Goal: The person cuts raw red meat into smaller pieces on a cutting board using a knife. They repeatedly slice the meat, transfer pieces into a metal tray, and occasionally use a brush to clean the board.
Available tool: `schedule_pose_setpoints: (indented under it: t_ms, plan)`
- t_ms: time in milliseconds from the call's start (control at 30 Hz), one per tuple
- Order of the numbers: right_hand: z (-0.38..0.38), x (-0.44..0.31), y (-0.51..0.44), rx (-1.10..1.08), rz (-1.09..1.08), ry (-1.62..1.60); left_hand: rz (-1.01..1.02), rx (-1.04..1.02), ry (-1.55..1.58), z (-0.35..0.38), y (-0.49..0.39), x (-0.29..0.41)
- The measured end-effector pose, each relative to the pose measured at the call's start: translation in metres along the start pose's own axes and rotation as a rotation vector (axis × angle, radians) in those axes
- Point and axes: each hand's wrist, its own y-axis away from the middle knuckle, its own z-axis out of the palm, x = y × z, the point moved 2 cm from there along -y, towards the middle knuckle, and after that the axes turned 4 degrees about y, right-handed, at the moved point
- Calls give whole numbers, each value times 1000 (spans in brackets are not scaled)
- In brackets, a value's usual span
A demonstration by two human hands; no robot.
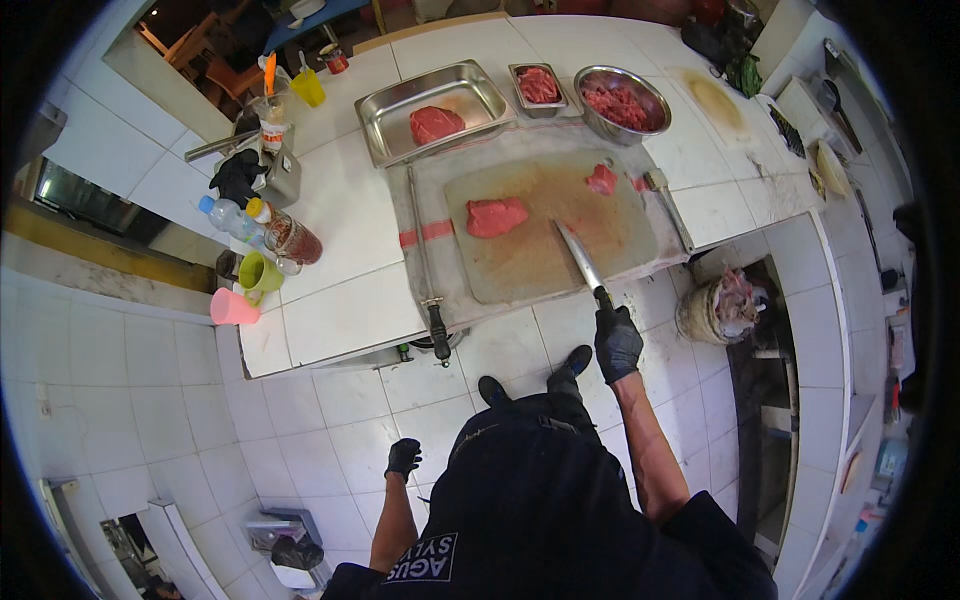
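Note:
In a black glove, my right hand grips the black handle of a butcher's knife. Its blade points away from me, with the tip over the stained cutting board. A thick piece of red raw meat lies left of the blade on the board. Near the board's far right corner is a smaller meat scrap. My left hand, also black-gloved, hangs low beside my body, away from the counter, with its fingers curled and nothing visible in them. A honing steel lies along the board's left side on a cloth.
Behind the board stand a steel pan with a meat piece, a small steel container and a steel bowl of cut meat. A brush-like tool lies right. Bottles and cups line the left. A filled bucket stands below.

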Motion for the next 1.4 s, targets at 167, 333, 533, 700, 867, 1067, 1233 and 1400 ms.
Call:
schedule_pose_setpoints:
  t_ms: [167,333,533,700,867,1067,1233,1400]
  plan:
    - [-11,-29,28,-166,-128,-46,31,-17,64,-5,-2,11]
    - [5,-66,45,-241,-277,16,24,-20,44,-2,0,15]
    - [16,-12,-6,-33,34,-33,29,47,55,-3,2,11]
    - [13,-27,24,-298,68,-28,-55,24,67,-10,-3,-8]
    - [12,-63,62,-263,-297,-6,-45,-25,76,-8,-3,-12]
    - [19,-11,2,-135,82,-32,55,20,62,-5,6,10]
    - [-9,-2,-3,-42,26,-185,42,52,49,-9,5,13]
    - [-18,-2,-8,-67,-19,-429,-14,24,-12,-10,0,5]
